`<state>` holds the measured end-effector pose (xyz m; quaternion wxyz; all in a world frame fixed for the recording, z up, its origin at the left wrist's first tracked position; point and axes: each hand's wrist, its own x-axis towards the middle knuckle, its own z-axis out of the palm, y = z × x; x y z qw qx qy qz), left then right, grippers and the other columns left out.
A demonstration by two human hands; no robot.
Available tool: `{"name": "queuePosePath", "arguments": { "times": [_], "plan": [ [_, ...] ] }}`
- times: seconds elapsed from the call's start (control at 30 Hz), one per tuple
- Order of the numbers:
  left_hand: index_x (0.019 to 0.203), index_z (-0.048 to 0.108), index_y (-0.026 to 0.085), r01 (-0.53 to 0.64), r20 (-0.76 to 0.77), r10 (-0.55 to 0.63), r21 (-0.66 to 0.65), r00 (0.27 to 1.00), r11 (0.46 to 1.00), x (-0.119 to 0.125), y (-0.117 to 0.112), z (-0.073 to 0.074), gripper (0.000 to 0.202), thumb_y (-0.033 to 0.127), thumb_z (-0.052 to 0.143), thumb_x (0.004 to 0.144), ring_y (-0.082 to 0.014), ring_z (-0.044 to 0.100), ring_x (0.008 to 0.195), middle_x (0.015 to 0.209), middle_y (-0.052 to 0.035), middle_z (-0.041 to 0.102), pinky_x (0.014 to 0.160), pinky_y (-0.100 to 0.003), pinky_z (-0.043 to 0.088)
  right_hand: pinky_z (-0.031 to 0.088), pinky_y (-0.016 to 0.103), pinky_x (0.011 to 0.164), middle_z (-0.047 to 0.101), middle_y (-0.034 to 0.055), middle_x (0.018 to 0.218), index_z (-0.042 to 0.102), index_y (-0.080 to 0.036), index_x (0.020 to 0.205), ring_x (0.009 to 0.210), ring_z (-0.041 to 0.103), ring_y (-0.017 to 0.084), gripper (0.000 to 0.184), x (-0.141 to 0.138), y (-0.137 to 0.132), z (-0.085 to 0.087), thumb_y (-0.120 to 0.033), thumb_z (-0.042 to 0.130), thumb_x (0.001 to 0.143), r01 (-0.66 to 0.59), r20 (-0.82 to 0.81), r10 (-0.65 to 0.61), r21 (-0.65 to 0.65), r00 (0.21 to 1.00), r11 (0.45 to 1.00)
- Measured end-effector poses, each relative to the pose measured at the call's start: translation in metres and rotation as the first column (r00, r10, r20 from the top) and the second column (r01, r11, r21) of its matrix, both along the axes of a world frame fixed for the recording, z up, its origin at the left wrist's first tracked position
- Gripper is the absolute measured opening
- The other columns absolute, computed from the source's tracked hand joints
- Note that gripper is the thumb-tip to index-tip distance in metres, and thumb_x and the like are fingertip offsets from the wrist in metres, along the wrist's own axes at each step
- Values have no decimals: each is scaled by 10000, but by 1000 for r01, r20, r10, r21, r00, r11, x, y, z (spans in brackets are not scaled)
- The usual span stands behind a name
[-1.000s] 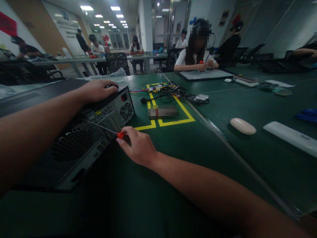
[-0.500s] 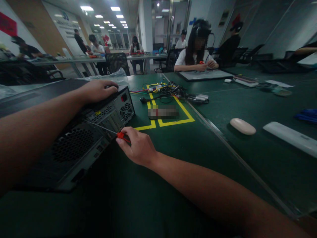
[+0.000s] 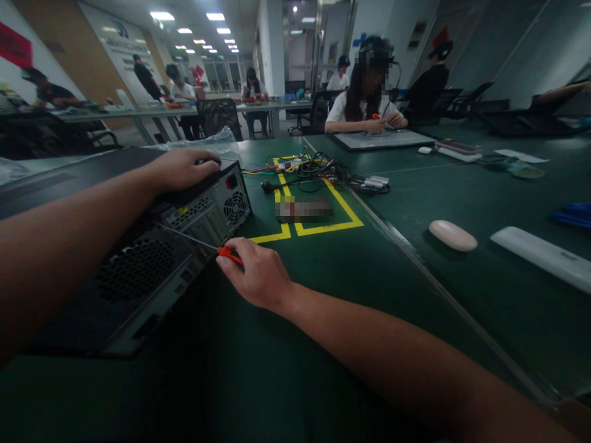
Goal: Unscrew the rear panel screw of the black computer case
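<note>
A black desktop computer case (image 3: 175, 291) lies on the green table at the left, its rear panel with vents and ports facing right. My left hand (image 3: 187, 169) rests on its top near the back edge, fingers laid out over the cover and partly hidden. Thumb and fingers of my right hand (image 3: 258, 271) close round the orange handle of a screwdriver (image 3: 225, 251). Its long metal shaft points left to the rear panel, with the tip at the panel's upper part near the vented area; whether it sits in a screw I cannot tell.
Beyond the case, a tangle of cables (image 3: 321, 169) lies by yellow tape marks (image 3: 330, 229), with a blurred object inside them. To the right are a pale oval case (image 3: 452, 235) and a long white box (image 3: 545, 255). A co-worker (image 3: 369, 92) sits across the table.
The screwdriver's orange handle has turned slightly in my right hand, with its shaft still at the rear panel. My left hand stays in place on the case.
</note>
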<state>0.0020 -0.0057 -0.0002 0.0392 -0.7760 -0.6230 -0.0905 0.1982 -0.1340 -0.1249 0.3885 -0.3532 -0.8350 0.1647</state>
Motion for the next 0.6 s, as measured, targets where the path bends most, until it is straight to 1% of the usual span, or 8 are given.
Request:
{"name": "queuePosePath", "arguments": {
  "times": [0.17,0.3,0.43,0.6],
  "plan": [
    [1248,577,175,12,5,-12,4,1000,1000,-2,2,-1,621,548,328,819,-302,533,1083,1188,-129,600,925,-408,383,442,255,724,644,34,978,491,-191,1091,854,624,144,345,0,1,-1,-464,356,928,-18,-12,18,-3,1000,1000],
    [1247,576,174,24,7,-24,1,1000,1000,-3,2,-1,607,533,330,824,-291,531,1090,1203,-115,595,938,-403,379,452,259,754,641,42,992,477,-188,1107,885,625,147,330,-1,2,-2,-443,402,913,-33,-31,33,5,999,999],
    [1252,576,188,3,8,-3,1,1000,1000,-1,0,-1,604,532,335,818,-287,529,1094,1210,-99,595,941,-395,378,463,270,757,642,38,989,445,-194,1138,880,632,154,325,-1,2,-4,-421,424,907,-34,-32,34,-9,999,999],
    [1255,577,186,5,25,-5,0,1000,1000,-1,0,0,614,537,349,805,-296,533,1083,1205,-102,598,938,-404,381,462,260,737,636,29,989,448,-201,1088,878,630,152,272,-1,2,-3,-408,423,914,-32,-38,32,7,999,999]
  ]
}}
